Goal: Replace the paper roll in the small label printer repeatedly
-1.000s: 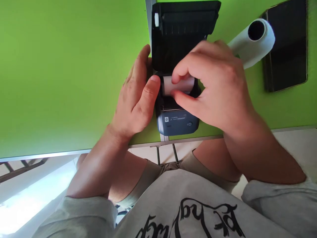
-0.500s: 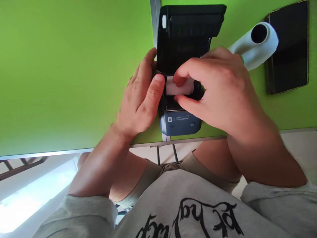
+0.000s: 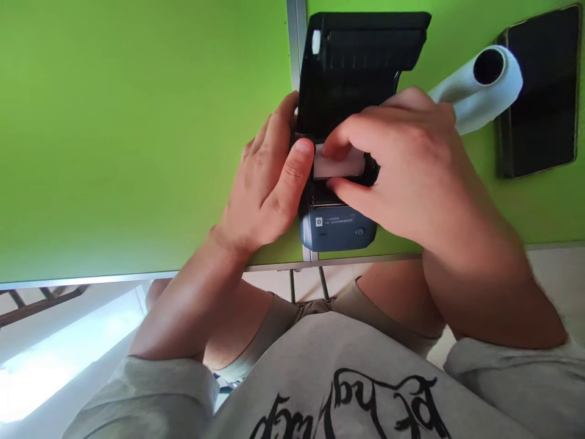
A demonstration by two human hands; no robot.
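Note:
A small dark blue label printer lies on the green table with its black lid swung up. Inside its compartment sits a small white paper roll. My left hand grips the printer's left side, the thumb over the edge of the compartment beside the roll. From the right, my right hand reaches in. Its index finger presses on the top of the roll and the thumb is at the roll's near edge, in a pinch. The other right fingers are largely hidden behind the hand.
Right of the printer is a white roll with a hollow dark core, partly behind my right hand. Beyond it a black phone-like device lies flat. A metal seam runs across the table; its near edge is just below the printer.
The whole view has shifted slightly, so the printer and both hands appear a little further right. The grip of each hand looks nearly the same.

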